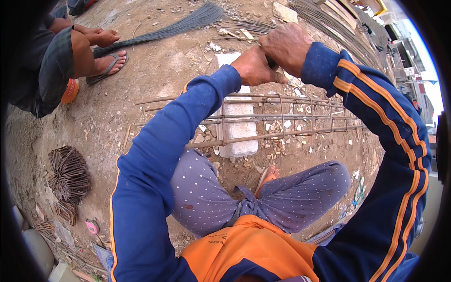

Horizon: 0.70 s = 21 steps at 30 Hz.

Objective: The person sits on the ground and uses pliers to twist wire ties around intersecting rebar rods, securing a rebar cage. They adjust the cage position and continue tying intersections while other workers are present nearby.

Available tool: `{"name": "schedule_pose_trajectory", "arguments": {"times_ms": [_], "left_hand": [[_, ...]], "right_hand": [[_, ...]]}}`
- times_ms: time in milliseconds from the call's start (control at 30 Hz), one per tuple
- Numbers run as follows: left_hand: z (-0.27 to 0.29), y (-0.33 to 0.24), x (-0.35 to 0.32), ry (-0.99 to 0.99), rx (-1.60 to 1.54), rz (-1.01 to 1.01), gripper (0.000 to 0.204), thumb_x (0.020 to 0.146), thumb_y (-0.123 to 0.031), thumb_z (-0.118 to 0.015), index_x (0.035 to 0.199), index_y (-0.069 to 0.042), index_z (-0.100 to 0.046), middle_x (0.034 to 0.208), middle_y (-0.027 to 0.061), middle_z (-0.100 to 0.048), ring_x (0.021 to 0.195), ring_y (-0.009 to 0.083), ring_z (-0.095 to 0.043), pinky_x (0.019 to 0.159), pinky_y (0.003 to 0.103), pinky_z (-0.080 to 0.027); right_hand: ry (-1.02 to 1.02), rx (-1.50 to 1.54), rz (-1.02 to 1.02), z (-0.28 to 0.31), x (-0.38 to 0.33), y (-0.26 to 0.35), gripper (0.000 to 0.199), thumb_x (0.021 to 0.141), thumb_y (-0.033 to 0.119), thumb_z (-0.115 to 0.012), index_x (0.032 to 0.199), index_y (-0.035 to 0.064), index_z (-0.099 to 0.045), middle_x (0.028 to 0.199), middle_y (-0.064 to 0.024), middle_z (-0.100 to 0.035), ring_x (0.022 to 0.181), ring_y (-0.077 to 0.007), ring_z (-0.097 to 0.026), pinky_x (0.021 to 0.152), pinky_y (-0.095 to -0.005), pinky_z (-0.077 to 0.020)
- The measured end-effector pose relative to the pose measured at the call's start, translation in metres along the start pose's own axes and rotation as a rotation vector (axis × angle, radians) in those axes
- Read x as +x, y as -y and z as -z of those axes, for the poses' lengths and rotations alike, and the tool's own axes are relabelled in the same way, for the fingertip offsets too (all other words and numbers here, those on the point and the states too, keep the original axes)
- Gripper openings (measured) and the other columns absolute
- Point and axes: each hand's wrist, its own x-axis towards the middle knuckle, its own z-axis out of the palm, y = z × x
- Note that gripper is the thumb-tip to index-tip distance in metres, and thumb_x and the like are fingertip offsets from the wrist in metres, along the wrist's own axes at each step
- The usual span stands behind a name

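My left hand [253,66] and my right hand [288,48] meet above the far side of a steel rebar cage [282,134]. Both are closed, the right one resting over the top of the left. A small dark thing shows between them, mostly hidden by the fingers; its kind cannot be made out. Below my hands, the long rusty bars and square stirrups of the cage lie across a pale concrete block [239,148]. The cage stretches off to the right, past my bent knees.
Another person's hands [104,37] hold the near end of a thin tie-wire bundle [188,22]. Bundled stirrups [69,175] and a pink tape measure [92,227] lie at left. Loose bars [329,33] lie at far right; rubble dots the dirt. An orange container [70,91] stands beside that person.
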Motion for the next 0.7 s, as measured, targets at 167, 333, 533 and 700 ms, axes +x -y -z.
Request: {"name": "schedule_pose_trajectory", "arguments": {"times_ms": [167,333,533,700], "left_hand": [[0.026,-0.012,-0.003,0.372,-0.327,0.271,0.044,0.065,-0.044,-0.09,0.083,-0.007,-0.075,0.074,0.0054,-0.071,0.067,0.0227,-0.065,0.072,0.039,-0.055],[-0.014,-0.044,-0.018,-0.247,0.305,0.405,0.031,0.069,-0.037,-0.08,0.084,-0.01,-0.075,0.085,0.0152,-0.074,0.084,0.0327,-0.073,0.078,0.041,-0.057],[-0.009,-0.002,-0.005,-0.122,0.148,0.136,0.032,0.073,-0.032,-0.084,0.081,-0.005,-0.069,0.086,0.0127,-0.073,0.082,0.025,-0.071,0.074,0.038,-0.055],[0.013,-0.017,-0.012,0.067,-0.081,0.127,0.042,0.066,-0.033,-0.091,0.091,-0.004,-0.072,0.083,0.0068,-0.072,0.075,0.0168,-0.063,0.071,0.034,-0.052]], "right_hand": [[-0.094,0.07,0.073,0.003,-0.009,0.003,0.023,0.07,0.009,-0.076,0.093,0.0049,-0.071,0.084,-0.0154,-0.073,0.085,-0.0323,-0.073,0.069,-0.0422,-0.0585],[0.479,0.161,0.028,0.008,0.006,-0.009,0.031,0.06,0.015,-0.077,0.09,0.0072,-0.077,0.084,-0.0158,-0.073,0.082,-0.0352,-0.072,0.073,-0.0401,-0.0586],[0.17,0.065,0.053,-0.006,-0.001,-0.014,0.03,0.065,0.019,-0.078,0.09,0.0032,-0.075,0.083,-0.0156,-0.073,0.085,-0.0318,-0.073,0.072,-0.0426,-0.0575],[0.079,0.0,-0.075,0.0,0.001,0.009,0.031,0.067,0.019,-0.084,0.095,0.0084,-0.077,0.084,-0.0114,-0.074,0.082,-0.0274,-0.074,0.071,-0.0373,-0.059]]}}
